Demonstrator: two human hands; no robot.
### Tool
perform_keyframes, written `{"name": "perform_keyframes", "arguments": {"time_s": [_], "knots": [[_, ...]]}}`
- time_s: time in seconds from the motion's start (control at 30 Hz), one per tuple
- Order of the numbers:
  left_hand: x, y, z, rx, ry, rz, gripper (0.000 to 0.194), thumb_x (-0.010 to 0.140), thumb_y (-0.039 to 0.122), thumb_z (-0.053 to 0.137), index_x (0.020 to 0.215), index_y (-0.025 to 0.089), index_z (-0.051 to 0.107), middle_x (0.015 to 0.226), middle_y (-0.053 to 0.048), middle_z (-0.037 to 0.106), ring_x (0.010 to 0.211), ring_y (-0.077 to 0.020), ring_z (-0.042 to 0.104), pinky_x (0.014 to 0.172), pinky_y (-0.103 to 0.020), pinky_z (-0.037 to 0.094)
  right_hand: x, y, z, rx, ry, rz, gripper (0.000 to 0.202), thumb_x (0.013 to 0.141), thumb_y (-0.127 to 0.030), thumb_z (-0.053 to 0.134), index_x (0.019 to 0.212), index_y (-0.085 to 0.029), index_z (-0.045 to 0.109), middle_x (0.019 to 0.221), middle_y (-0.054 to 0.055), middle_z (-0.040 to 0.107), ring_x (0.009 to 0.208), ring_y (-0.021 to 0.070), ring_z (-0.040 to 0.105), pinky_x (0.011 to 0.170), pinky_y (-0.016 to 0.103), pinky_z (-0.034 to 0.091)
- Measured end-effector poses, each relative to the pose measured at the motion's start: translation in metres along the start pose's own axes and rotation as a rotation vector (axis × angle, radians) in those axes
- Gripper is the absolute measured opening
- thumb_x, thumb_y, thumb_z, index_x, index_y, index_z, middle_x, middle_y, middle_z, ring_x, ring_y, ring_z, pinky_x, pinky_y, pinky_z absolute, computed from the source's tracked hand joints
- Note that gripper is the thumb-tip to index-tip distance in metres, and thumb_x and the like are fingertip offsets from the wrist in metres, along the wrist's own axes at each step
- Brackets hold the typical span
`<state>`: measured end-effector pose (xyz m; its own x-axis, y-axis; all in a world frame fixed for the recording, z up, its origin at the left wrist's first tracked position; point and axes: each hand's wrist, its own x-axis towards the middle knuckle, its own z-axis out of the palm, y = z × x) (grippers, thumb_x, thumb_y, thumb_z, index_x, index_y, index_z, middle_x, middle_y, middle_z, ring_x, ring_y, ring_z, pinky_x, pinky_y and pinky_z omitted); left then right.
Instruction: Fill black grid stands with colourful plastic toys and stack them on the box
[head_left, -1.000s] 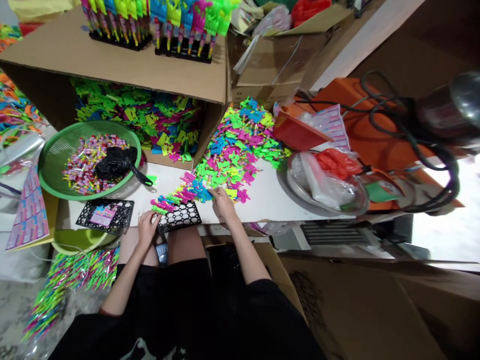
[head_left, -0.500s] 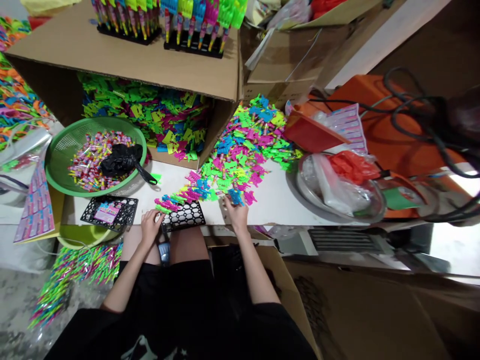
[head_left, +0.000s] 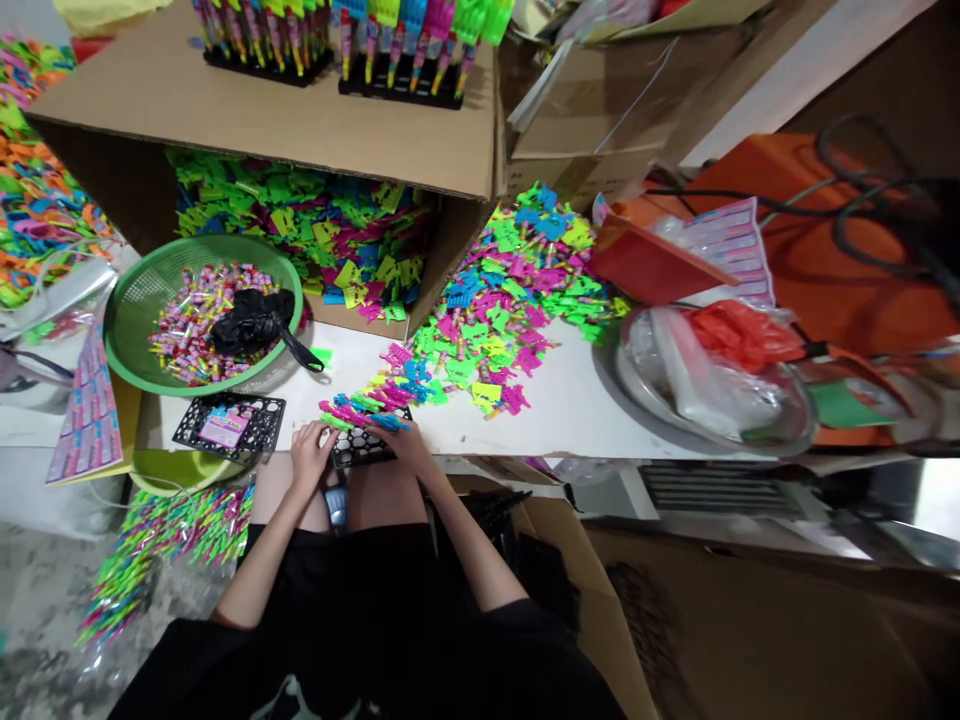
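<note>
On the near edge of the white table, my left hand [head_left: 309,452] is closed at the left end of a black honeycomb rack [head_left: 361,448]. Its fingertips pinch a green plastic toy piece [head_left: 337,423]. My right hand [head_left: 409,446] is over the rack's right side, its fingers closed on a blue plastic toy piece [head_left: 391,423]. Between and behind the hands runs a slanting row of pink, blue, yellow and green toy pieces [head_left: 375,396], partly covering the rack. Farther right spreads a loose heap of similar pieces [head_left: 502,300].
A green colander [head_left: 124,345] holds small candy-like tubes and a black bag. Beside it lies another black rack [head_left: 262,425] with a pink card. An open cardboard box [head_left: 150,100] full of toy pieces stands behind, filled racks on top. At right sits a metal bowl [head_left: 637,405] with plastic bags.
My right hand has moved left from the heap to the rack, bringing the blue toy piece along. My left hand stays at the rack's left end. The view has shifted slightly.
</note>
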<state>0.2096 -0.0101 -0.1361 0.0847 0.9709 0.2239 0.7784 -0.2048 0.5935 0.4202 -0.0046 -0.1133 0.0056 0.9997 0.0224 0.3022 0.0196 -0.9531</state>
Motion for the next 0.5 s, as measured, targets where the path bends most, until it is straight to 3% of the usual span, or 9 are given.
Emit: {"name": "perform_keyframes", "arguments": {"time_s": [0.13,0.33,0.5], "knots": [[0.0,0.001,-0.001,-0.004,-0.002,0.004,0.02,0.09,0.039,0.053,0.09,0.022,0.062,0.089,-0.004,0.068,0.088,-0.0205,0.06,0.076,-0.032,0.037,-0.002,0.005,0.003,0.016,0.006,-0.028,0.028,0.075,-0.047,0.065,0.083,-0.021,0.071,0.08,0.002,0.073,0.075,0.0207,0.065,0.071,0.03,0.052],[-0.001,0.0,-0.001,-0.01,-0.006,0.012,0.02,0.09,0.04,0.053,0.09,0.022,0.061,0.089,-0.004,0.067,0.088,-0.0208,0.059,0.077,-0.032,0.037,-0.004,0.01,0.005,0.107,-0.002,0.049,0.026,0.075,-0.043,0.066,0.089,-0.022,0.073,0.086,0.003,0.074,0.083,0.0227,0.068,0.078,0.034,0.053],[-0.001,0.0,-0.001,-0.001,-0.019,0.002,0.019,0.089,0.04,0.054,0.088,0.022,0.061,0.088,-0.004,0.067,0.087,-0.0212,0.058,0.077,-0.032,0.036,-0.004,0.016,0.006,0.048,-0.006,0.018,0.026,0.077,-0.042,0.065,0.094,-0.023,0.072,0.087,0.002,0.074,0.085,0.0226,0.068,0.079,0.034,0.053]]}}
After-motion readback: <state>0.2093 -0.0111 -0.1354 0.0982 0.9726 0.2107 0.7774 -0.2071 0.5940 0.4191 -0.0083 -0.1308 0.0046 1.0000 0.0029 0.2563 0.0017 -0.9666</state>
